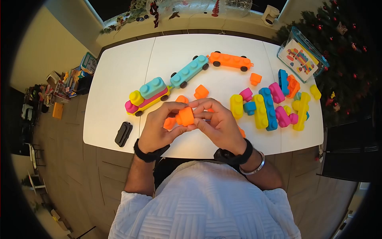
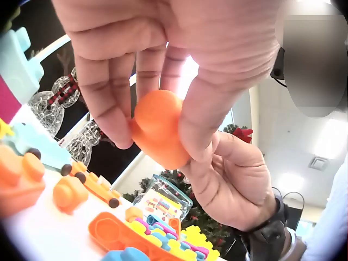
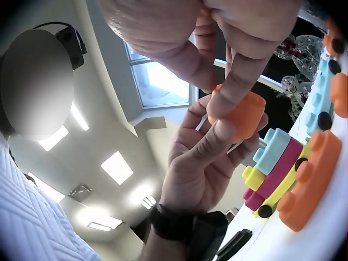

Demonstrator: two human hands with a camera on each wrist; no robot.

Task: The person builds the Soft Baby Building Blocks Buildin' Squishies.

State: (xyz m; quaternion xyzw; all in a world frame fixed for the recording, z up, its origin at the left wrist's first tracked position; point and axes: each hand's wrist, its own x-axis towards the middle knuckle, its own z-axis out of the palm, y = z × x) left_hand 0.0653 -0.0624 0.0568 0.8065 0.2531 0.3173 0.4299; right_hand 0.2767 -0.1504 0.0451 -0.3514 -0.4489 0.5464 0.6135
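Observation:
Both hands meet over the front of the white table around a small orange toy block (image 1: 186, 116). My left hand (image 1: 159, 124) grips it between thumb and fingers. From the other side my right hand (image 1: 221, 128) pinches the block's edge with its fingertips. The left wrist view shows the block's rounded orange stud (image 2: 159, 113); in the right wrist view its flat side (image 3: 244, 115) shows beyond the fingers. More orange blocks lie under and behind the hands, one of them a loose block (image 1: 201, 92). A long orange block (image 3: 311, 182) shows beneath, partly hidden by the hands in the head view.
A toy train curves across the table (image 1: 115, 67): a stacked wagon (image 1: 150, 98), a teal wagon (image 1: 189, 71) and an orange wagon (image 1: 229, 60). Yellow, blue and pink blocks (image 1: 260, 111) lie to the right. A clear tub (image 1: 301, 55) stands back right, a black case (image 1: 123, 134) front left.

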